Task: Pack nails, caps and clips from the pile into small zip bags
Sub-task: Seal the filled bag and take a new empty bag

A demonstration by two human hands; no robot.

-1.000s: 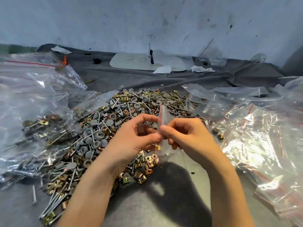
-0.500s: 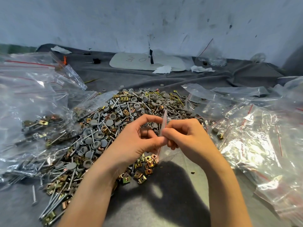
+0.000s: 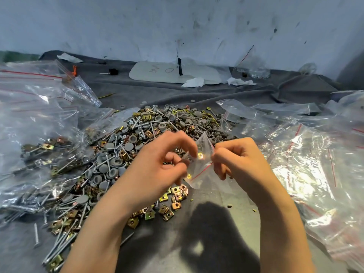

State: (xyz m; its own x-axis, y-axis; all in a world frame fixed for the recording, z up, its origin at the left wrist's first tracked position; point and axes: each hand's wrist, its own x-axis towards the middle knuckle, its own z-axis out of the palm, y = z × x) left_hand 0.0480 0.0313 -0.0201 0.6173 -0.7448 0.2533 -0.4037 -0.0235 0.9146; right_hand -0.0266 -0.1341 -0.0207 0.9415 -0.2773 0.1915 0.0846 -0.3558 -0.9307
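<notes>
Over the near edge of the pile (image 3: 137, 138) of nails, caps and clips, the left hand (image 3: 157, 168) and right hand (image 3: 236, 164) hold a small clear bag (image 3: 201, 170) between them, curled fingers pinching its two sides, filled bags (image 3: 39, 138) lying left, empty bags (image 3: 307, 164) right.

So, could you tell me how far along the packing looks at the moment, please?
Partly done. Filled bags on the left already hold nails and clips. In hand: the left hand and right hand pinch one small zip bag, seemingly opening it; its contents are unclear. Left: a big pile of nails, caps and clips, plus a heap of clear bags on the right.
</notes>
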